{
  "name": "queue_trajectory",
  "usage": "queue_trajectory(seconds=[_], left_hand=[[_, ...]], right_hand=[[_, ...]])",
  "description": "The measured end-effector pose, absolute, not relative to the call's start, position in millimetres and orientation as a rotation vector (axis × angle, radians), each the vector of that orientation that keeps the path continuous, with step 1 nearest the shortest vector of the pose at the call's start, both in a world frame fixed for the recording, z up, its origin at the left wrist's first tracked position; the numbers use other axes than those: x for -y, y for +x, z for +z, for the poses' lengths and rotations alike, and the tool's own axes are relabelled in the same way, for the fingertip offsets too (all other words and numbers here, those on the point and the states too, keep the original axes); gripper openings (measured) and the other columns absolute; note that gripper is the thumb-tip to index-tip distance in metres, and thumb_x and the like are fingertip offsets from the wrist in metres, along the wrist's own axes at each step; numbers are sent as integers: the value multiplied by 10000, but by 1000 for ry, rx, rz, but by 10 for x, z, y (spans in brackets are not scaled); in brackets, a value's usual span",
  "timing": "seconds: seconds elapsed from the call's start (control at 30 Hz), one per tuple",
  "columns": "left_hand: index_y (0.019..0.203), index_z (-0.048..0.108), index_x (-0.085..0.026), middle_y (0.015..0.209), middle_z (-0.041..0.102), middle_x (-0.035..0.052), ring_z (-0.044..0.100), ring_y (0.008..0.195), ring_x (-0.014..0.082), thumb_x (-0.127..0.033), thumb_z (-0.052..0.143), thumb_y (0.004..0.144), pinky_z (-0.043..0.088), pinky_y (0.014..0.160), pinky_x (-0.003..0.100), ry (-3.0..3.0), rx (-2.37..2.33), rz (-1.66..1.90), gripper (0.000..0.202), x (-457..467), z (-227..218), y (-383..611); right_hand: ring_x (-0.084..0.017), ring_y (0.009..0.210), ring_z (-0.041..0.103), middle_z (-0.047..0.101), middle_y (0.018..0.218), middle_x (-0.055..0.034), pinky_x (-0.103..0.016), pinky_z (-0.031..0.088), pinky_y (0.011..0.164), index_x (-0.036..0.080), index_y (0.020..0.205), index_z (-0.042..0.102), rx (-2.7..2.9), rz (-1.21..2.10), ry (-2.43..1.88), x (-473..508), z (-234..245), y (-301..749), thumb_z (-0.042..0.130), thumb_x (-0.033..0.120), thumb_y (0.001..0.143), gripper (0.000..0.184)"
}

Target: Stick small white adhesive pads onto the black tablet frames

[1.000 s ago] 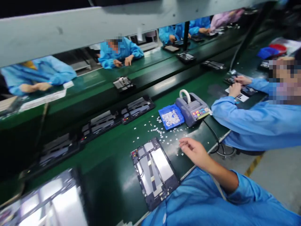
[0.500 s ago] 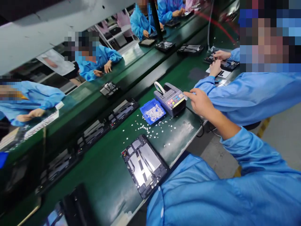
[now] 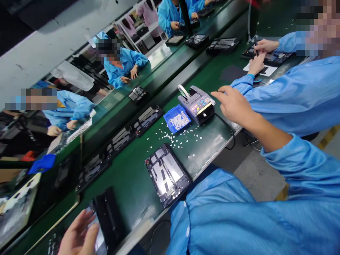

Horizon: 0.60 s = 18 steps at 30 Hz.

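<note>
Lying coverless at near edge of green worktop (image 3: 132, 189): flat black-and-silver tablet (image 3: 170, 175), unfinished imo. Left grip (image 3: 79, 233) spread, can't tell right grip (image 3: 235, 106).

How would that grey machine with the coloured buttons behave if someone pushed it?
The grey machine looks low and boxy, so it would probably slide rather than tip. The black cable beside it might tug. Pushed toward the blue tray, it could jostle the loose white pieces inside.

Pale glare whitens the green bench (image 3: 208, 146) in patches.
</note>
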<state>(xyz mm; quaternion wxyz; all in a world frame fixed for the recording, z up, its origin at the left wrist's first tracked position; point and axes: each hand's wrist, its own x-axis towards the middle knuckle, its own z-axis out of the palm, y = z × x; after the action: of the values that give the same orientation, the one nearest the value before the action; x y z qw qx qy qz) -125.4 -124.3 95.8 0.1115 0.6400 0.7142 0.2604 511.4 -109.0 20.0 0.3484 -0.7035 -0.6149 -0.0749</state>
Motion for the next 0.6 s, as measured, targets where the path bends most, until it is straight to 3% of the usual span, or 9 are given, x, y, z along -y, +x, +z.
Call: queue_trajectory(seconds=[0.07, 0.17, 0.27, 0.4, 0.6], left_hand=[[1234, 655, -628, 1260, 741, -165, 674, 1278, 364, -637, 749, 720, 516, 1155, 623, 1784, -2041, 825, 523, 1388, 966, -1048], [1199, 685, -576, 1200, 760, -113, 711, 1191, 359, -641, 764, 731, 521, 1140, 649, 1728, -1964, 798, 479, 1517, 987, -777], [1258, 676, -435, 1223, 762, -10, 731, 1117, 339, -624, 769, 766, 570, 1077, 620, 1733, -1841, 752, 535, 1523, 928, -592], [1318, 642, -245, 1249, 739, 127, 738, 1068, 289, -585, 719, 850, 625, 966, 475, 1771, -1691, 742, 584, 1448, 707, -391], [1367, 616, -198, 1270, 721, 151, 724, 1046, 240, -478, 642, 935, 606, 934, 402, 1749, -1579, 726, 516, 1390, 387, -187]], right_hand=[[-267, 1037, 636, 719, 1157, -123, -401, 505, 902, 162, 1231, 730, 1350, 14, -1760, 1161, 99, 5022, 505, 151, 917, 387], [-183, 727, 636, 740, 860, -58, -292, 490, 657, 171, 957, 745, 923, 583, -1634, 1187, -125, 4794, 632, 274, 883, 170], [-114, 578, 575, 739, 842, -47, -219, 381, 471, 175, 879, 714, 567, 949, -1473, 1089, -283, 4581, 716, 338, 832, 169], [-82, 528, 544, 736, 851, -58, -187, 345, 407, 175, 841, 678, 466, 1011, -1420, 907, -315, 4414, 733, 419, 830, 251], [-72, 513, 518, 688, 758, -22, -173, 323, 392, 191, 801, 624, 410, 1009, -1422, 801, -265, 4343, 803, 458, 736, 327]])
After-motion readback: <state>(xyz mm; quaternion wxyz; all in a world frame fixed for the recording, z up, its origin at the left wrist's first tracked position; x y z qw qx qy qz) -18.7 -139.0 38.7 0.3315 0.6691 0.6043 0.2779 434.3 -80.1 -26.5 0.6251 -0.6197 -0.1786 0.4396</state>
